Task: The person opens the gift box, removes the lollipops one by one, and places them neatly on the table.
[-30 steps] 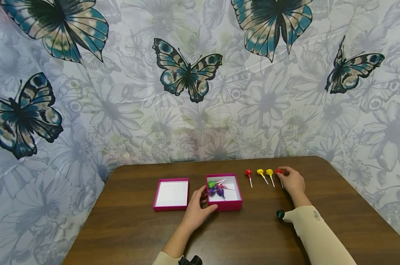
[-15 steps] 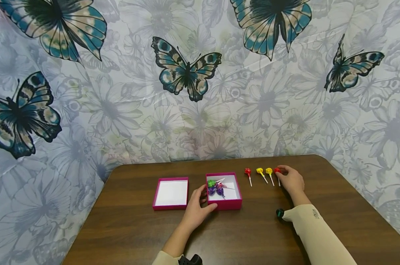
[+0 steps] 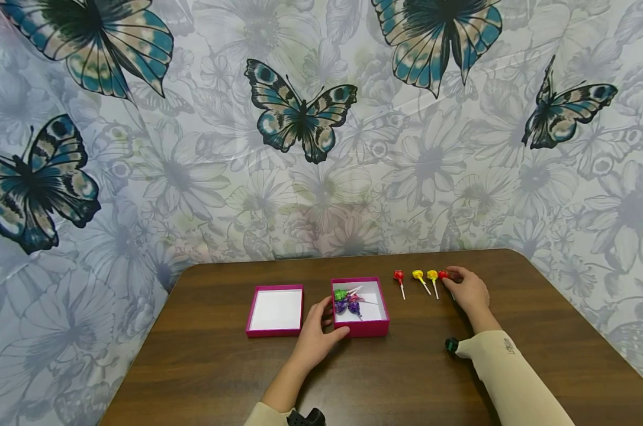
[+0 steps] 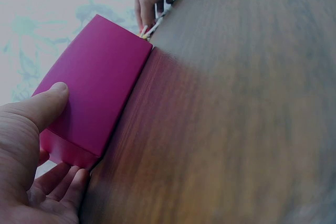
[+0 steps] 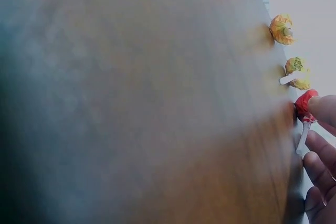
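My left hand (image 3: 314, 337) holds the near left corner of an uncovered magenta box (image 3: 369, 329), thumb on the front wall and fingers along the left side. Inside the box, green, purple and pink wrapped lollipops (image 3: 348, 303) lie toward the left. At the row's right end, my right hand (image 3: 468, 291) pinches a red lollipop (image 5: 303, 104) by its wrapped head, its white stick pointing toward me. Right beside it is a yellow lollipop (image 3: 433, 276). Another yellow lollipop (image 3: 418, 275) and a red lollipop (image 3: 398, 276) continue the row leftward.
A magenta lid (image 3: 275, 311) with a white inside lies left of the box, its hollow side up. Everything is on a brown wooden table (image 3: 215, 367). Behind its far edge hangs a butterfly-patterned cloth (image 3: 321, 201).
My right hand has slid the red lollipop a little to the left, up close to the neighbouring yellow one. The left hand and the box keep their place.
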A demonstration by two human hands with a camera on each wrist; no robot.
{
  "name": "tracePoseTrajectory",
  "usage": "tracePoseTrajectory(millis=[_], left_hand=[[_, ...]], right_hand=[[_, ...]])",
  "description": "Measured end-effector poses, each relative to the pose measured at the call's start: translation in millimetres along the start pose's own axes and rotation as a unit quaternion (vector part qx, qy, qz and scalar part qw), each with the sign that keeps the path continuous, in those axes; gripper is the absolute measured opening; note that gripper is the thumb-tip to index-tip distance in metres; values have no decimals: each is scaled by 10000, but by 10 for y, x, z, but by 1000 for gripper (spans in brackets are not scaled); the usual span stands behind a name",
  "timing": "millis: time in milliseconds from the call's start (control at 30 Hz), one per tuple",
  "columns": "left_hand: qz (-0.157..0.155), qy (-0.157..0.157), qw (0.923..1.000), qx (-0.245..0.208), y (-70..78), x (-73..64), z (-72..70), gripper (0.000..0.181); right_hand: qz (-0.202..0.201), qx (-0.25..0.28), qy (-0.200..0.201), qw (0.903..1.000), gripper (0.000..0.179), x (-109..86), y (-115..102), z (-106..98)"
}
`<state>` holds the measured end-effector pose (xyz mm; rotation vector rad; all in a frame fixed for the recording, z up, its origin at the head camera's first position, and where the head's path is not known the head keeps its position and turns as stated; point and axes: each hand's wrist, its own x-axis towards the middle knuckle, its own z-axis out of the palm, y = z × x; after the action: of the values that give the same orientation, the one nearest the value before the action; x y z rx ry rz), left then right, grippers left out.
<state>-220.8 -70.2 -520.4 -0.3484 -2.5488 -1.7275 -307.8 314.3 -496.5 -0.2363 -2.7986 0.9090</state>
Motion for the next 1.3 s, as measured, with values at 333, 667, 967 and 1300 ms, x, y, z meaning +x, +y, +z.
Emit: tracePoseTrajectory(millis=[333,667,967,1300], left_hand=[[96,30,9999,-51,-15,10,-2,77],[42,26,10000,-64,7,0,4,78],[-92,26,10000,2,10,-17,9,78],[41,81,9999,-48,0,0,10,77]], right_hand=[[-58,-59,92,9999,47,-12,-4,5],[-103,28,432,9990,48,-29,-22,-19],[-192,327,647,9972,48,-83,-110,-51],[-907,829,758,9895,47,-117,-441,-191]])
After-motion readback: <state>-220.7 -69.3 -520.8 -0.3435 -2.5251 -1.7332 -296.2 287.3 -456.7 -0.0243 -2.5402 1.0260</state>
